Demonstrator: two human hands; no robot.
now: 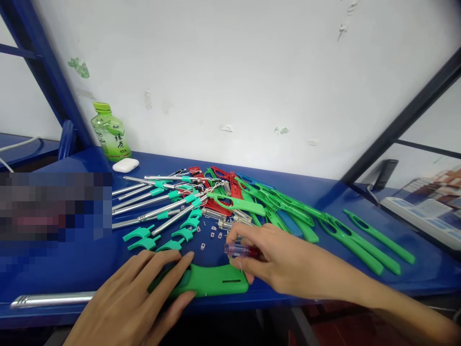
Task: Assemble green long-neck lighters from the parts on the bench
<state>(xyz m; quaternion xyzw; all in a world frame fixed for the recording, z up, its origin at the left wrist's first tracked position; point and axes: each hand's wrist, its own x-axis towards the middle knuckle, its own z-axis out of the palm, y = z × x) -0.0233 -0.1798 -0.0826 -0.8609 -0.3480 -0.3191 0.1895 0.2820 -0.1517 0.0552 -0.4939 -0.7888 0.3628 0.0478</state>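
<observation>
Near the table's front edge lies a green plastic handle (219,280) with a slot, and a metal tube (54,299) extends to its left. My left hand (133,298) rests over the handle's left part, fingers wrapped on it and pressing it down. Above the handle's right end, my right hand (266,254) is closed on a screwdriver with a clear and red grip (239,250). The screwdriver's tip is hidden by the fingers. Small metal pieces (202,246) and teal curved parts (139,233) lie just beyond the hands.
Metal tubes (144,197) with wires lie back left, beside red casings (236,187). Green casings (360,247) spread to the right. A green bottle (111,134) and white case (126,165) stand by the wall. Blue frame posts (66,96) rise at both sides.
</observation>
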